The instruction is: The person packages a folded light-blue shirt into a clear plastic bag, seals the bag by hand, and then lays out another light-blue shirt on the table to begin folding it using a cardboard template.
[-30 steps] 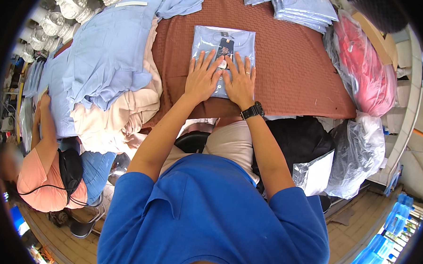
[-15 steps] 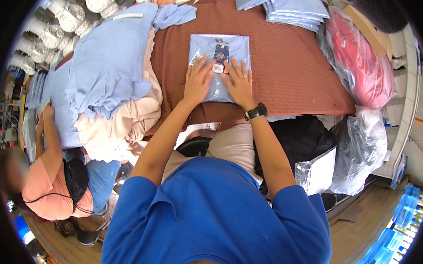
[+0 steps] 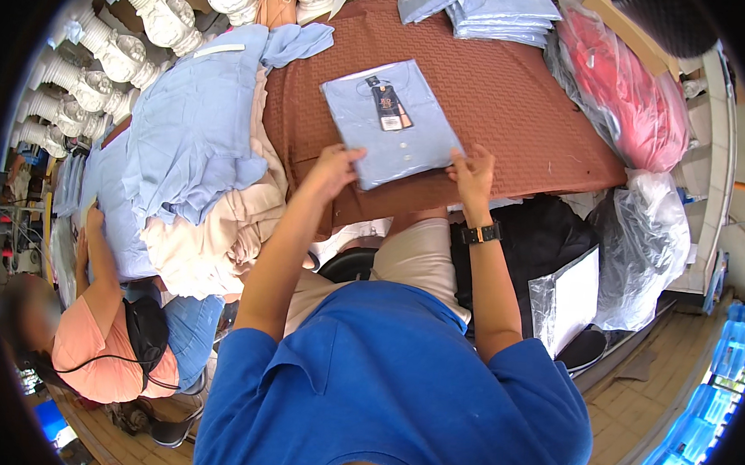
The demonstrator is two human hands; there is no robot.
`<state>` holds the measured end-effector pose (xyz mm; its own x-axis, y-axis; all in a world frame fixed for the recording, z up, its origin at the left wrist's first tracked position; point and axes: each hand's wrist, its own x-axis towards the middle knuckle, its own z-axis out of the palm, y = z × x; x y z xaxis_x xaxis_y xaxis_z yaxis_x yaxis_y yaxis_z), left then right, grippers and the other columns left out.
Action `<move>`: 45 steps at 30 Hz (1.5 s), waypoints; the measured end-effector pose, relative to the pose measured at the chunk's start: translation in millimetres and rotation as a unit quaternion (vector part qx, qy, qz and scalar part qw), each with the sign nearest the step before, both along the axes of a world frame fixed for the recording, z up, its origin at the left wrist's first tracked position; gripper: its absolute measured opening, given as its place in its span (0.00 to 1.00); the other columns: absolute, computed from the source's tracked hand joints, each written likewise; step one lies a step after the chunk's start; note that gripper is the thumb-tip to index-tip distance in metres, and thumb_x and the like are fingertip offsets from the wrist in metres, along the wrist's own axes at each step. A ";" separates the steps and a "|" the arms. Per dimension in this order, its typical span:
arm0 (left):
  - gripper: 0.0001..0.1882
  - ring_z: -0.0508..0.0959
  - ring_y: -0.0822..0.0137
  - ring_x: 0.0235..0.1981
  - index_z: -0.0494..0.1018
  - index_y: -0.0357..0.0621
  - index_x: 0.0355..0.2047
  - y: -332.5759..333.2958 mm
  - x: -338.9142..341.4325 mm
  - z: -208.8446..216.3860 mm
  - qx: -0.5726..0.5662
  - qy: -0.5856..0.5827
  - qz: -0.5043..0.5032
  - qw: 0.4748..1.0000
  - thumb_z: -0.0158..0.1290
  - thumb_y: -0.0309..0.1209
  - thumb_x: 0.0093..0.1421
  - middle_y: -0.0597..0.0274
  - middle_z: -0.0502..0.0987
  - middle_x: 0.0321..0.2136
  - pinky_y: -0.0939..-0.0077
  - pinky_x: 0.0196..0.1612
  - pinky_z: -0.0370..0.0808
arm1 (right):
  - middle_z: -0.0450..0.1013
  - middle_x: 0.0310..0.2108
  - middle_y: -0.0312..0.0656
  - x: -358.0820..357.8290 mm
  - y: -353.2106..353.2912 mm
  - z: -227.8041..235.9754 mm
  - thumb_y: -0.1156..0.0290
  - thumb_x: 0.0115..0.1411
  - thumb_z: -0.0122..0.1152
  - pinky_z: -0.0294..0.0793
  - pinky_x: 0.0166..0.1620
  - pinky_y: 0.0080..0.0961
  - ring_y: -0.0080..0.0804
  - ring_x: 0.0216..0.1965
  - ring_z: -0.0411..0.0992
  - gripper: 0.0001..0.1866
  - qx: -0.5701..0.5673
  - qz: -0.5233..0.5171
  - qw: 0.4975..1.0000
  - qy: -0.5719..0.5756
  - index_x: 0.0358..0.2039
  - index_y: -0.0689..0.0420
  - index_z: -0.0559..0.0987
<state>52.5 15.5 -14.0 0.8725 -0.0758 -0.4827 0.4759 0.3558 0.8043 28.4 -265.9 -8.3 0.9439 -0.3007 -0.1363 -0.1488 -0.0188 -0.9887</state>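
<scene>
A folded light blue shirt [image 3: 380,150] in a clear bag lies slanted on the brown cloth, its right side farther from me. A dark hang tag [image 3: 386,104] with a white label shows below its collar, and buttons run down its front. My left hand [image 3: 333,173] is closed at the bag's left edge, near the front corner, fingertips over the margin. At the right front corner, my right hand [image 3: 475,175] pinches the bag between thumb and fingers. A black watch [image 3: 480,233] is on my right wrist.
The brown-covered table [image 3: 526,131] holds a pile of blue shirts [image 3: 198,125] over beige cloth [image 3: 201,246] at left. Bagged blue shirts [image 3: 502,14] lie at the back; a red bagged bundle [image 3: 628,86] is at right. A co-worker in an orange shirt [image 3: 101,345] sits at left.
My hands have gone from lying flat on the bagged shirt to gripping its edges near the front corners. The shirt has turned from straight to slanted, its right side swinging away from me.
</scene>
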 end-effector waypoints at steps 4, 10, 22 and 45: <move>0.20 0.83 0.56 0.45 0.72 0.33 0.54 -62.9 -75.3 20.8 -0.105 -0.024 -0.252 0.962 0.58 0.32 0.67 0.49 0.80 0.48 0.62 0.52 0.81 | 0.76 0.41 0.53 -15.4 -19.4 -0.1 0.52 0.66 0.64 0.81 0.31 0.25 0.31 0.32 0.79 0.33 0.062 -0.089 0.993 0.054 0.56 0.66 0.64; 0.14 0.81 0.53 0.34 0.77 0.37 0.45 -21.6 -22.3 25.4 0.481 -0.362 0.019 0.798 0.59 0.33 0.63 0.47 0.79 0.40 0.65 0.40 0.78 | 0.78 0.41 0.48 -31.3 -47.5 11.6 0.54 0.68 0.61 0.83 0.35 0.28 0.34 0.33 0.80 0.28 -0.013 0.005 0.993 0.115 0.53 0.68 0.75; 0.17 0.81 0.70 0.38 0.77 0.38 0.48 -22.3 18.2 15.1 0.066 0.034 -0.190 0.979 0.64 0.33 0.62 0.61 0.82 0.41 0.79 0.40 0.78 | 0.77 0.43 0.44 -4.1 -67.8 0.6 0.71 0.62 0.66 0.78 0.51 0.41 0.34 0.41 0.78 0.18 0.293 -0.124 0.946 0.062 0.50 0.65 0.76; 0.13 0.75 0.59 0.29 0.75 0.38 0.48 -5.4 -106.5 23.1 0.538 -0.296 0.024 0.789 0.56 0.31 0.67 0.55 0.73 0.32 0.66 0.32 0.73 | 0.69 0.60 0.46 83.1 -64.2 157.2 0.80 0.66 0.59 0.74 0.62 0.39 0.40 0.58 0.72 0.25 0.352 0.008 0.920 -0.171 0.63 0.64 0.67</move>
